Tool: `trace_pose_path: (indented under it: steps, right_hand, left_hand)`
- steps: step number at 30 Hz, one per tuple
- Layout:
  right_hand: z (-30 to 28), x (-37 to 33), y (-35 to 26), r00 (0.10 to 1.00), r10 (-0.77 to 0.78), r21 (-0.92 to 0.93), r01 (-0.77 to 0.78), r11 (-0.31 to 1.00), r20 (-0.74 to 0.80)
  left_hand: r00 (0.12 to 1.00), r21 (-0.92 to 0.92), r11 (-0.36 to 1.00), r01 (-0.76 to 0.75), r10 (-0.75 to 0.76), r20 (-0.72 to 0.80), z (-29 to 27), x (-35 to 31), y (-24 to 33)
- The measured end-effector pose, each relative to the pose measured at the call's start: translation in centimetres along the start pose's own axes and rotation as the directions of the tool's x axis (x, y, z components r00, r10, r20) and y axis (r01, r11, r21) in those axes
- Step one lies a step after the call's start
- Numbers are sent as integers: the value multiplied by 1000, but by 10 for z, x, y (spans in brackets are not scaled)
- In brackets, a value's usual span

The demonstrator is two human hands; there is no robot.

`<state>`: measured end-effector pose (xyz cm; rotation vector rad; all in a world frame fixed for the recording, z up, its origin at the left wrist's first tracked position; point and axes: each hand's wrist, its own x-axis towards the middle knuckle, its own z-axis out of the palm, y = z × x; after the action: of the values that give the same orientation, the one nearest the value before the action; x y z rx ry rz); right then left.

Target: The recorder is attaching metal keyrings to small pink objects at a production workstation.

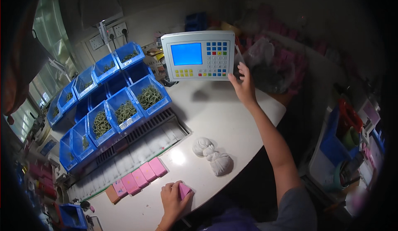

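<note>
Near the table's front edge, my left hand (173, 198) is closed around a small pink block (184, 190). My right hand (245, 86) is raised at the lower right corner of a white control panel (198, 73) with a blue screen and coloured keys. Its fingers are apart and hold nothing; I cannot tell whether the thumb touches the panel. A row of pink blocks (144, 174) lies beyond my left hand, with an orange-brown block (112, 194) at its left end. Between my hands rests a white cloth bundle (212, 155), tied in at the middle.
Blue bins (124, 110) in two tiers, several holding greenish ring-like pieces, stand at the left above a slatted strip (137, 154). The white tabletop (232, 115) curves off at the right. A clear plastic bag (263, 53) sits behind the panel. A cluttered cart (331, 148) stands far right.
</note>
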<state>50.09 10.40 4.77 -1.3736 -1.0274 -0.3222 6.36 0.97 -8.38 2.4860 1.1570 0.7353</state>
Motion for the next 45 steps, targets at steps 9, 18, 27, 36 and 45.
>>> trace_pose_path:
  steps: [9, 18, 27, 36, 45]
  right_hand:
    - [28, 39, 15, 974, 175, 205, -203, 957, 145]
    - [39, 38, 22, 998, 57, -10, -57, 998, 19]
    - [36, 36, 15, 972, 198, 89, -210, 974, 127]
    - [38, 30, 14, 973, 199, 84, -210, 974, 118]
    - [39, 32, 18, 976, 172, 66, -182, 981, 133]
  left_hand:
    - [992, 32, 991, -127, 127, -23, 12, 20, 5]
    - [989, 11, 990, -142, 142, -27, 11, 23, 8]
    - [993, -17, 993, -118, 117, -21, 10, 25, 9]
    - [993, -18, 993, -118, 118, -8, 9, 24, 12]
    - [993, -17, 993, -117, 117, -2, 10, 27, 11]
